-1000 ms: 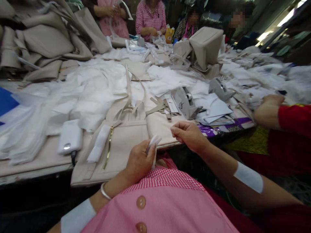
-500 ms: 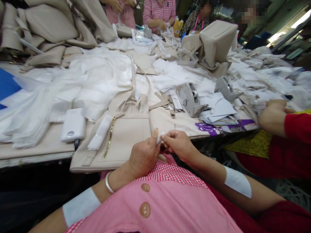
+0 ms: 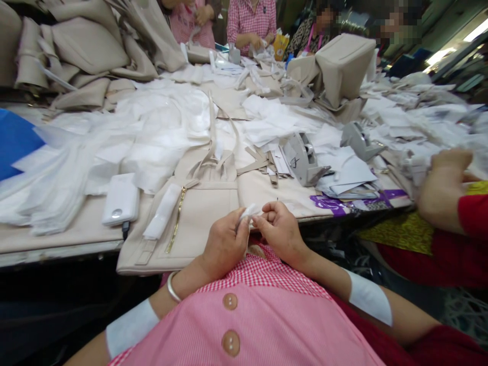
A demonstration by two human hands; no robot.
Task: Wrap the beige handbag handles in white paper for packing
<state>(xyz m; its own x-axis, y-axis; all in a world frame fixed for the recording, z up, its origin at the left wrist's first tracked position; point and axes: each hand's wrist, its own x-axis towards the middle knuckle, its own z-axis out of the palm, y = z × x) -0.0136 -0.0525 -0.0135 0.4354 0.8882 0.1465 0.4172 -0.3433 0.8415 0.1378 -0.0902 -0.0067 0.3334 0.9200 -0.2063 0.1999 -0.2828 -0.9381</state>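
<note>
White power bank (image 3: 120,199) sits left of beige bag (image 3: 209,218); left hand (image 3: 225,238), at bag's lower right, pinches small white piece (image 3: 249,211) just right of bag; right hand (image 3: 282,231), farther right, pressed together at that piece, can't tell on what; grey tape dispenser (image 3: 299,158) beyond bag's right edge.

Crumpled white piece (image 3: 249,211) between hands (image 3: 225,240)
</note>
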